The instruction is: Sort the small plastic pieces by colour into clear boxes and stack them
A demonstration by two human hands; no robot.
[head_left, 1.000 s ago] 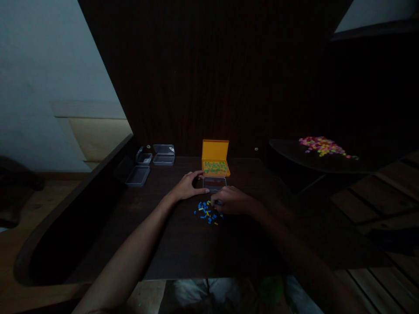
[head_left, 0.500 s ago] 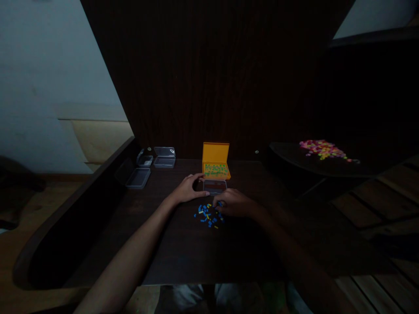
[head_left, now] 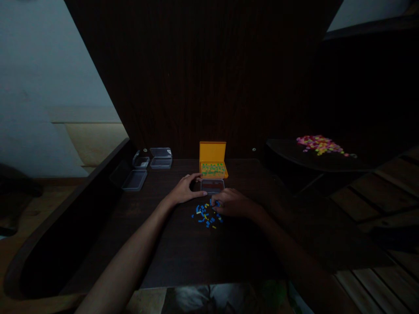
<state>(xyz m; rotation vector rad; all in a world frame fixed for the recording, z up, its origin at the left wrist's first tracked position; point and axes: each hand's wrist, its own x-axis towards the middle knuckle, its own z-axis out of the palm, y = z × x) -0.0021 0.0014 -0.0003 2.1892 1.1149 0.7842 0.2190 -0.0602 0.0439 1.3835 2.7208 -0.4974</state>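
My left hand [head_left: 185, 188] rests on the dark table [head_left: 183, 244] with fingers curled around the left side of a small clear box [head_left: 212, 185]. My right hand [head_left: 231, 203] lies curled over a scatter of several small blue and yellow pieces [head_left: 205, 215], its fingertips pinched at the pile's upper right edge; what they hold is too small to make out. Just behind the clear box stands an open orange box [head_left: 213, 164] with green and yellow pieces inside.
Three clear plastic cases [head_left: 134, 179] [head_left: 142, 162] [head_left: 161, 158] lie at the table's back left. A heap of pink and yellow pieces [head_left: 319, 144] sits on a dark round surface at right. A dark wooden panel rises behind the table.
My right hand has shifted slightly over the blue and yellow pieces, staying at their upper right edge. My left hand stays at the clear box. The camera view drifted a little.
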